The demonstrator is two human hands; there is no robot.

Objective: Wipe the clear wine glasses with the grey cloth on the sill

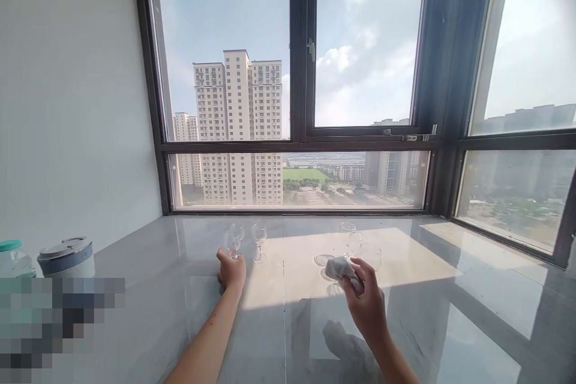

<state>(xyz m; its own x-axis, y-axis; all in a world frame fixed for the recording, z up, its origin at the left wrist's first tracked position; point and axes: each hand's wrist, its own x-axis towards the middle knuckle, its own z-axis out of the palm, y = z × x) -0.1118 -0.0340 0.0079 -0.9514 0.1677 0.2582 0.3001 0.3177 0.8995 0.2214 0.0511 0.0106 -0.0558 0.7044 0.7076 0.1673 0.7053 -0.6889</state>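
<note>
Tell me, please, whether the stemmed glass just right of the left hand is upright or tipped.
Upright: the stemmed glass stands on its foot on the glossy surface, bowl on top.

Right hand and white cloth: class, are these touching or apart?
Touching. The head view shows the right hand holding the white cloth between thumb and fingers.

The left hand (233, 268) is at a stem glass (229, 241), its grip partly hidden; two more stem glasses (260, 233) stand just beyond and to its right. The right hand (366, 297) holds a crumpled cloth (338, 267) near three clear glasses (370, 253) on the sunlit, glossy sill (284, 324). Far left stand a lidded cup (66, 257) and a green-capped bottle (14, 260). Windows (297, 145) at the far side and right show a tall tower (238, 108).
</note>
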